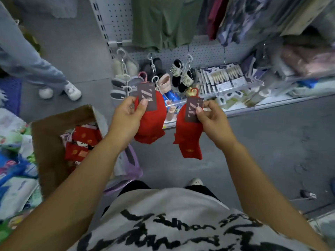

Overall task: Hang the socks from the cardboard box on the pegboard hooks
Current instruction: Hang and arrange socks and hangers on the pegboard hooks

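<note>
My left hand point(126, 116) grips a pair of red socks point(154, 124) by its brown card label, which has a pink plastic hook on top. My right hand point(212, 118) pinches the label of a second pair of red socks point(190, 142), whose hook is red. Both pairs hang in the air in front of the grey pegboard point(117, 19). Its hooks point(188, 51) carry slippers and shoes on plastic hangers. The cardboard box point(49, 142) stands on the floor at my lower left, open, with several more red socks inside.
A low shelf point(272, 104) under the pegboard holds packaged goods. Green and dark garments point(163, 24) hang above. Another person's legs and white shoes point(70, 91) stand at the left. Printed bags lie left of the box, and grey floor spreads to the right.
</note>
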Demonstrator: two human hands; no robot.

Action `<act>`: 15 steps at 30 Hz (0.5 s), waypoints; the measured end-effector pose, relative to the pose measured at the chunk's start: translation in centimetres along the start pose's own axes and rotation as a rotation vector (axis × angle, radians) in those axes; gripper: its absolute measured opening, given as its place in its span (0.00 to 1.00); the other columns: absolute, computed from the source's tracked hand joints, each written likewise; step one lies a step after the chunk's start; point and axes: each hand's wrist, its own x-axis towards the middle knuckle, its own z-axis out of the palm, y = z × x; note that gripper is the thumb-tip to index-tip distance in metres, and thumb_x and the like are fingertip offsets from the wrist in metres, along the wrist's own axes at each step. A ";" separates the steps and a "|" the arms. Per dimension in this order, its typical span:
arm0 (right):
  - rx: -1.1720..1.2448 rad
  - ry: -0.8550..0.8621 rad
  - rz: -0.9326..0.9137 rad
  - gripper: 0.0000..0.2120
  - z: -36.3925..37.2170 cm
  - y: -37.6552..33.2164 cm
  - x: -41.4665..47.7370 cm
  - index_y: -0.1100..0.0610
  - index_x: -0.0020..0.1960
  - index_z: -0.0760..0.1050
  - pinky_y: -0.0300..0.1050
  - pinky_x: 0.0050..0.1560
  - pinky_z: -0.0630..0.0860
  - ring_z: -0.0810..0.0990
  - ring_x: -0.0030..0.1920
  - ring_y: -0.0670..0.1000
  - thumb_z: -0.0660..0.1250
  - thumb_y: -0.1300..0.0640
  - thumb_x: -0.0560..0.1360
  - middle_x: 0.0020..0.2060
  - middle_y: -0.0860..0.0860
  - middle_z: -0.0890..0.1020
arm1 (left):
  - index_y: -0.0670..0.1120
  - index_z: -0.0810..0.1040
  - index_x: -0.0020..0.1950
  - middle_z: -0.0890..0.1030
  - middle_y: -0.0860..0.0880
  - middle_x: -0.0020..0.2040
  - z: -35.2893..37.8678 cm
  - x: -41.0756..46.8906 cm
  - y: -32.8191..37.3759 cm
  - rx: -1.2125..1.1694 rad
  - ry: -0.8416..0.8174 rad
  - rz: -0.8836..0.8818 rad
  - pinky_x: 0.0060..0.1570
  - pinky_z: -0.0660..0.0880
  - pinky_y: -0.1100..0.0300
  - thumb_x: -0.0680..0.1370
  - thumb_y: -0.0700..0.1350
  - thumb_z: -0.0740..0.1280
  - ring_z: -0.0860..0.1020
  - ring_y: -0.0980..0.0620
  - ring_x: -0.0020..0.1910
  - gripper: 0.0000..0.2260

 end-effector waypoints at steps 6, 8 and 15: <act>0.032 0.116 -0.021 0.06 -12.6 1.2 1.2 0.52 0.48 0.71 0.51 0.38 0.75 0.79 0.37 0.55 0.64 0.52 0.82 0.35 0.57 0.84 | 0.52 0.80 0.57 0.86 0.54 0.46 12.4 2.2 1.4 -0.011 -0.090 0.001 0.47 0.80 0.53 0.84 0.47 0.64 0.83 0.57 0.42 0.06; 0.055 0.158 -0.032 0.05 -16.9 1.4 1.7 0.51 0.48 0.72 0.50 0.38 0.77 0.82 0.36 0.53 0.64 0.52 0.81 0.35 0.52 0.85 | 0.52 0.79 0.55 0.87 0.55 0.46 16.9 2.9 1.8 -0.035 -0.118 0.009 0.45 0.81 0.57 0.85 0.46 0.62 0.83 0.57 0.43 0.06; 0.043 0.307 -0.088 0.09 -29.4 0.9 3.2 0.59 0.51 0.71 0.53 0.40 0.75 0.79 0.37 0.55 0.65 0.53 0.82 0.35 0.52 0.84 | 0.53 0.80 0.53 0.86 0.55 0.45 28.6 5.4 4.8 -0.053 -0.130 0.092 0.43 0.81 0.58 0.85 0.47 0.63 0.83 0.60 0.41 0.06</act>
